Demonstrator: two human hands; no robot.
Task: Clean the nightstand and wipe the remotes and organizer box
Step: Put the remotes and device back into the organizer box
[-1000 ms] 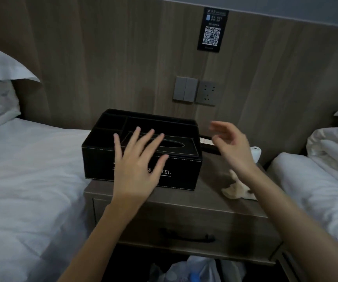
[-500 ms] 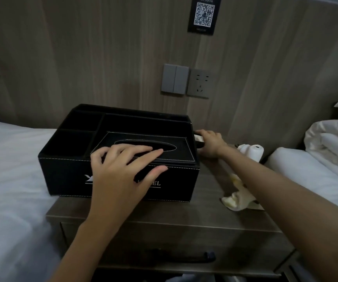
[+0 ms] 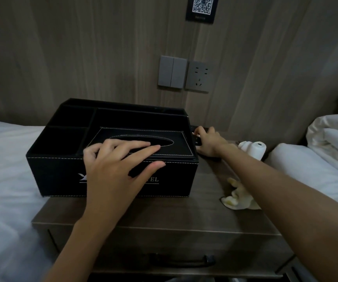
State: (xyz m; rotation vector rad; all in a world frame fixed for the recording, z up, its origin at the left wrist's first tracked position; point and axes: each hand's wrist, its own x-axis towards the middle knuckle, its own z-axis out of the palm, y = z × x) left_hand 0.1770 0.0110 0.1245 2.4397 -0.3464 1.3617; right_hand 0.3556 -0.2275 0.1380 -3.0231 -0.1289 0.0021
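A black leather organizer box (image 3: pixel 62 171) with a tissue slot and empty compartments stands on the dark wooden nightstand (image 3: pixel 164 212), its left end over the bed. My left hand (image 3: pixel 113 171) rests on the box's front top edge, fingers spread over the tissue slot. My right hand (image 3: pixel 208 142) reaches behind the box's right end and grips a dark remote (image 3: pixel 197 137) lying there; most of the remote is hidden. A crumpled pale yellow cloth (image 3: pixel 237 198) lies on the nightstand under my right forearm.
A white spray bottle (image 3: pixel 253 148) lies at the nightstand's back right. White beds flank the nightstand on the left (image 3: pixel 5 180) and right (image 3: pixel 314 169). Wall switches (image 3: pixel 172 72) and a socket (image 3: pixel 198 77) sit on the wood panel behind. A drawer handle (image 3: pixel 180 261) faces me.
The view has moved closer and lower. My left hand came down onto the box's top. My right hand reached past the box's right end and closed on the remote.
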